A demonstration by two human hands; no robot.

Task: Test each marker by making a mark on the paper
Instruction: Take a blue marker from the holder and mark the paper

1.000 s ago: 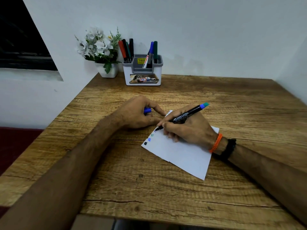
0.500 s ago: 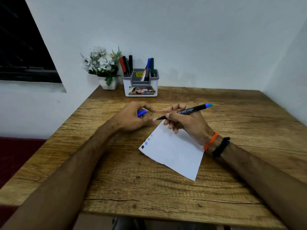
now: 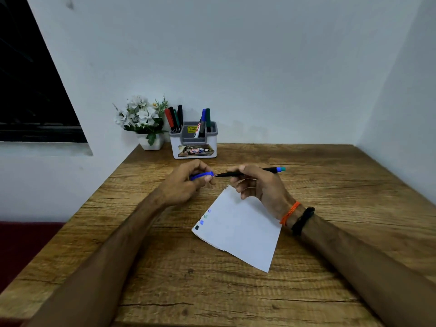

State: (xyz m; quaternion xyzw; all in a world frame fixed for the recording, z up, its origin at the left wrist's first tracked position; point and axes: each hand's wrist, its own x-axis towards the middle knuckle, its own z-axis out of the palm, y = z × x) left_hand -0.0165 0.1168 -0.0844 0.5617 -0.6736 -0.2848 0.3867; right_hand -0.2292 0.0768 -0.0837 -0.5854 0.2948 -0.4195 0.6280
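Observation:
A white sheet of paper (image 3: 240,230) lies on the wooden table (image 3: 236,291), with several small colour marks along its left edge. My right hand (image 3: 257,185) grips a thin black marker (image 3: 271,170) with a blue end, held level above the table beyond the paper's far corner. Its tip points left at the blue cap (image 3: 203,175) that my left hand (image 3: 186,182) pinches. Tip and cap mouth nearly meet.
A white and grey marker holder (image 3: 194,147) with several markers stands at the table's back edge. A small white pot of white flowers (image 3: 144,123) sits left of it. Walls close off the back and right.
My right hand lifted the marker off the paper and turned it level. Its tip moved left toward the blue cap, which my left hand raised to meet it.

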